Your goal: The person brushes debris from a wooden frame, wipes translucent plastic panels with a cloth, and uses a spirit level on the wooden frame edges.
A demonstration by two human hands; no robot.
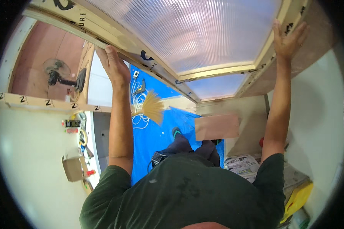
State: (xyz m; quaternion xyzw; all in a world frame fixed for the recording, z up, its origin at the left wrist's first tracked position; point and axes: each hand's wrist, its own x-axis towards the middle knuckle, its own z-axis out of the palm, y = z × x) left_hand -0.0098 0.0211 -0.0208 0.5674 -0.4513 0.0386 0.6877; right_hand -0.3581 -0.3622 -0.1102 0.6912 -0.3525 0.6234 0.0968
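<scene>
Overhead in front of me is a pale wooden frame (218,74) with dark printed marks, holding a translucent ribbed sheet (202,34). My left hand (114,65) is raised to the frame's left lower edge, its thumb up along the wood and the other fingers partly hidden; it looks closed on that edge. On the right side, my right hand (288,41) lies against the frame's outer rail with its fingers stretched and spread. Both arms reach upward. Below the frame's near end is a smaller translucent pane (217,87).
A blue sheet (141,133) covers the floor under me. A straw broom (152,108) and a coiled white cable (137,97) are left of my feet. There are also a brown board (216,127), newspapers (242,167), a black fan (61,78) and an open cardboard box (73,168).
</scene>
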